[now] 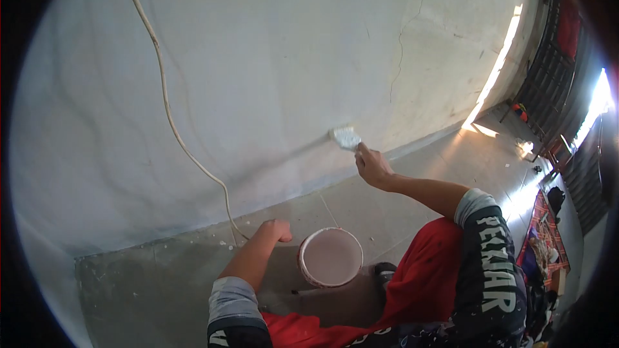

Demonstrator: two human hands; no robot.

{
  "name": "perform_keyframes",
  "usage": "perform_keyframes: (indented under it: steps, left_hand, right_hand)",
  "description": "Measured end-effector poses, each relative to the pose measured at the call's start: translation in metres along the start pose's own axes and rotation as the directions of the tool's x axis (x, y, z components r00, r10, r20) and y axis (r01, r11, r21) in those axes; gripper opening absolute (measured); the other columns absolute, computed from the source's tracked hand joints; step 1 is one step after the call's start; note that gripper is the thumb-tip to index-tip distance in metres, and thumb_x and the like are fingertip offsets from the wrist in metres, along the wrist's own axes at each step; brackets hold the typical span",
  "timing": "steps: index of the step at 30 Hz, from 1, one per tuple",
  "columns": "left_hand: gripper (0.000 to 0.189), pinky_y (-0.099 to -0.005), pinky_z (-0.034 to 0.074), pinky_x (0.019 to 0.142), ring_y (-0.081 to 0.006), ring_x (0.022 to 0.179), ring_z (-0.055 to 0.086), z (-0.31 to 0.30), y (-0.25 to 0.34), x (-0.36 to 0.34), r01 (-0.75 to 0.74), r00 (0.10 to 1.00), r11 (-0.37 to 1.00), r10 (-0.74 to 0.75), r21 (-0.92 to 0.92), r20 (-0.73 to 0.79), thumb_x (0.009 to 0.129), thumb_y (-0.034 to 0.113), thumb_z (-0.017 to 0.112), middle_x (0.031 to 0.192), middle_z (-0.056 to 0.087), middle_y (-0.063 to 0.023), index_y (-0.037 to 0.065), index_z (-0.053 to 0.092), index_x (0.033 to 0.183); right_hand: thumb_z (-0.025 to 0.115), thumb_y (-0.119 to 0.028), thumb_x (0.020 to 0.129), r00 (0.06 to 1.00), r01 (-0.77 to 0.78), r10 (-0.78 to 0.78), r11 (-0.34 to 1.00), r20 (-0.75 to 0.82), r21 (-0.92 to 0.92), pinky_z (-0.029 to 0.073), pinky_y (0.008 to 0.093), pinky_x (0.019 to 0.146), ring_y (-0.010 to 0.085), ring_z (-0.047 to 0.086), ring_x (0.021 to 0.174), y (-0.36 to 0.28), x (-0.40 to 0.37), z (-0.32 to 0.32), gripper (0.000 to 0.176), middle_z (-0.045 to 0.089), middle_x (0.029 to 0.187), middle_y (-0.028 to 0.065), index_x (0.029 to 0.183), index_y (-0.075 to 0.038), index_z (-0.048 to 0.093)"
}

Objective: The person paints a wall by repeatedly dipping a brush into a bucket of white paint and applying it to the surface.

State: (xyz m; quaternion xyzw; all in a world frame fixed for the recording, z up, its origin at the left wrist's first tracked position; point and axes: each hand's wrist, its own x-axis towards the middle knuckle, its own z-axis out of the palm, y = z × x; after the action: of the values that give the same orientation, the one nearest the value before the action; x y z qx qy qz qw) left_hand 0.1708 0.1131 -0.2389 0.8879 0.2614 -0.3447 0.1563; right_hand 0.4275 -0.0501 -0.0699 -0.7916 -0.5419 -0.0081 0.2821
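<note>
In my right hand is a paintbrush, its handle gripped by closed fingers. White paint coats its head, and the bristle end is against the wall. My left hand is curled closed low by the foot of the wall, left of a paint bucket. Its fingers face away from me, so anything inside them is hidden. The round bucket stands on the floor between my arms, with pale paint inside and smears on its rim. Behind my left forearm, a pale cable hanging down the wall passes out of sight.
Grey floor tiles run along the wall. A thin crack marks the wall's upper right. At the far right are a dark slatted structure and a red patterned cloth with a jumble of things. Bright sunlight falls there.
</note>
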Motion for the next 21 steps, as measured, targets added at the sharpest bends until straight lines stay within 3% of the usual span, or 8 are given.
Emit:
perform_keyframes:
  steps: [3, 7, 9, 11, 13, 15, 17, 21]
  left_hand:
    - [0.039, -0.0419, 0.051, 0.089, -0.0330, 0.107, 0.063, -0.001, 0.005, -0.007, -0.017, 1.000, 1.000, 0.017, -0.008, 0.005, 0.070, 0.014, 0.057, 0.114, 0.066, -0.0184, 0.004, 0.069, 0.106]
    - [0.039, -0.0415, 0.051, 0.089, -0.0328, 0.107, 0.063, -0.003, 0.006, -0.009, -0.046, 0.999, 0.999, 0.046, -0.016, -0.008, 0.071, 0.014, 0.056, 0.115, 0.066, -0.0180, 0.004, 0.069, 0.107]
    - [0.040, -0.0412, 0.051, 0.090, -0.0325, 0.108, 0.063, -0.004, 0.006, -0.007, -0.046, 0.998, 0.999, 0.045, 0.010, 0.035, 0.072, 0.016, 0.055, 0.116, 0.066, -0.0170, 0.005, 0.068, 0.109]
    - [0.040, -0.0411, 0.051, 0.090, -0.0322, 0.108, 0.063, -0.004, 0.007, -0.005, -0.058, 0.998, 0.998, 0.057, 0.020, 0.024, 0.073, 0.016, 0.055, 0.117, 0.066, -0.0166, 0.005, 0.068, 0.109]
    - [0.040, -0.0410, 0.051, 0.091, -0.0318, 0.109, 0.063, -0.005, 0.008, -0.003, -0.064, 0.998, 0.998, 0.064, 0.027, 0.011, 0.073, 0.017, 0.055, 0.117, 0.065, -0.0162, 0.005, 0.068, 0.110]
    - [0.039, -0.0406, 0.051, 0.091, -0.0312, 0.110, 0.062, -0.005, 0.010, -0.002, -0.040, 0.999, 0.999, 0.040, -0.010, 0.002, 0.076, 0.020, 0.056, 0.118, 0.065, -0.0160, 0.006, 0.068, 0.110]
    - [0.038, -0.0405, 0.051, 0.091, -0.0311, 0.110, 0.062, 0.003, 0.009, 0.008, -0.055, 0.998, 0.998, 0.055, 0.016, 0.003, 0.077, 0.022, 0.057, 0.118, 0.065, -0.0158, 0.006, 0.068, 0.110]
    - [0.039, -0.0407, 0.051, 0.091, -0.0309, 0.107, 0.064, 0.004, 0.012, 0.014, -0.059, 0.998, 0.996, 0.058, 0.071, 0.021, 0.080, 0.029, 0.059, 0.116, 0.066, -0.0153, 0.007, 0.068, 0.110]
  right_hand:
    - [0.052, -0.015, 0.088, 0.968, -0.149, 0.155, 0.988, 0.195, -0.044, 0.048, 0.0511, 0.074, 0.0465, 0.061, 0.083, 0.005, -0.015, 0.001, 0.022, 0.062, 0.083, 0.0296, 0.105, -0.001, 0.053]
    - [0.055, -0.016, 0.085, 0.947, -0.190, 0.216, 0.973, 0.236, -0.129, 0.049, 0.0470, 0.075, 0.0420, 0.064, 0.085, 0.011, -0.012, -0.007, 0.023, 0.065, 0.088, 0.0276, 0.101, -0.002, 0.060]
    - [0.062, -0.022, 0.083, 0.960, -0.131, 0.159, 0.982, 0.228, -0.136, 0.050, 0.0444, 0.064, 0.0352, 0.065, 0.071, 0.012, 0.007, -0.024, 0.025, 0.065, 0.077, 0.0233, 0.100, -0.003, 0.064]
    - [0.064, -0.021, 0.081, 0.979, -0.120, 0.129, 0.990, 0.157, -0.070, 0.051, 0.0424, 0.069, 0.0328, 0.067, 0.077, 0.000, 0.037, -0.051, 0.019, 0.067, 0.078, 0.0192, 0.089, -0.004, 0.066]
    - [0.068, -0.020, 0.079, 0.998, 0.031, -0.036, 0.994, -0.054, -0.101, 0.051, 0.0398, 0.065, 0.0278, 0.066, 0.069, -0.002, 0.069, -0.082, 0.019, 0.066, 0.072, 0.0164, 0.089, -0.004, 0.067]
    - [0.069, -0.018, 0.079, 0.997, 0.013, -0.020, 0.996, -0.074, -0.085, 0.050, 0.0371, 0.064, 0.0235, 0.063, 0.065, -0.031, 0.081, -0.130, 0.017, 0.065, 0.071, 0.0146, 0.090, -0.005, 0.068]
    - [0.069, -0.015, 0.083, 0.986, 0.053, -0.064, 0.996, -0.151, -0.074, 0.040, 0.0299, 0.050, 0.0098, 0.049, 0.053, -0.044, 0.087, -0.169, 0.014, 0.058, 0.061, 0.0048, 0.093, -0.006, 0.068]
    - [0.069, -0.021, 0.083, 0.953, -0.023, -0.001, 0.997, -0.303, -0.076, 0.036, 0.0308, 0.051, 0.0090, 0.042, 0.052, -0.094, 0.079, -0.256, 0.020, 0.051, 0.056, 0.0026, 0.096, -0.005, 0.067]
